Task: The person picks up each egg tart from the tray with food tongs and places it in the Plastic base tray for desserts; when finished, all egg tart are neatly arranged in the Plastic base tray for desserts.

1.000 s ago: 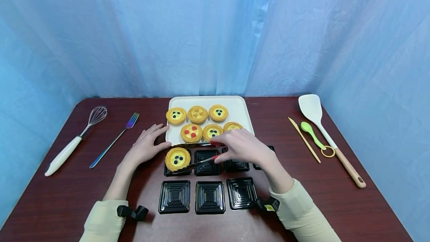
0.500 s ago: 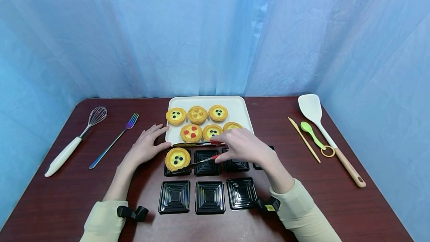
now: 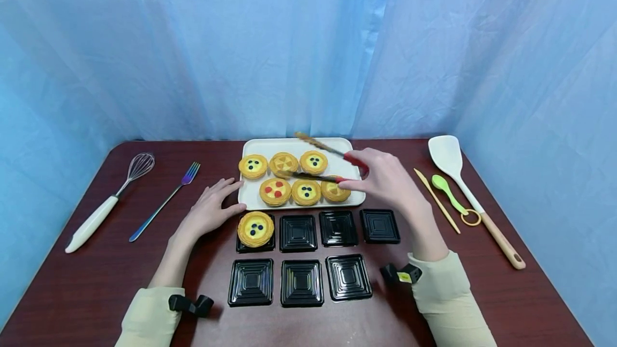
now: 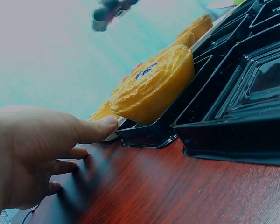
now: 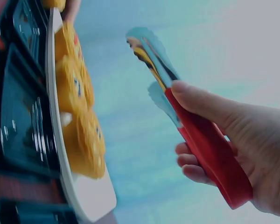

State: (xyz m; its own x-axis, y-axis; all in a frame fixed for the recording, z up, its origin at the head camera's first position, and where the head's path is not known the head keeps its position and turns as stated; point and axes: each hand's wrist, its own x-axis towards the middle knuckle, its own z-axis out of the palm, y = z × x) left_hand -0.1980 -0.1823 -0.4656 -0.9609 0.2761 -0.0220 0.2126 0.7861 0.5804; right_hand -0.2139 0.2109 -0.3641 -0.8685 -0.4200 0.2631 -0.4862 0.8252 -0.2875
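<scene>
My right hand [image 3: 388, 178] grips red-handled metal tongs [image 5: 205, 144], raised over the white tray [image 3: 347, 200]. The tongs' arms are spread, with nothing between their tips. Several egg tarts [image 3: 275, 191] with berry or wedge toppings lie on the tray in two rows. A blueberry-topped tart [image 3: 255, 229] sits in the leftmost black plastic box [image 3: 242, 248] of the upper row. My left hand [image 3: 207, 210] rests beside the tray's left front corner, fingers spread. In the left wrist view its thumb [image 4: 100, 129] is right by that box and tart.
More black square boxes [image 3: 298, 233] stand in two rows before the tray. To the left lie a whisk [image 3: 111, 202] and a rainbow-coloured fork [image 3: 166, 200]. On the right are a yellow knife [image 3: 436, 200], a green spoon [image 3: 449, 194] and a white spatula [image 3: 474, 202].
My right hand has lifted the tongs away from the tart in the upper-left box and moved them back and right over the tray. The tart stays in the box; my left hand stays put.
</scene>
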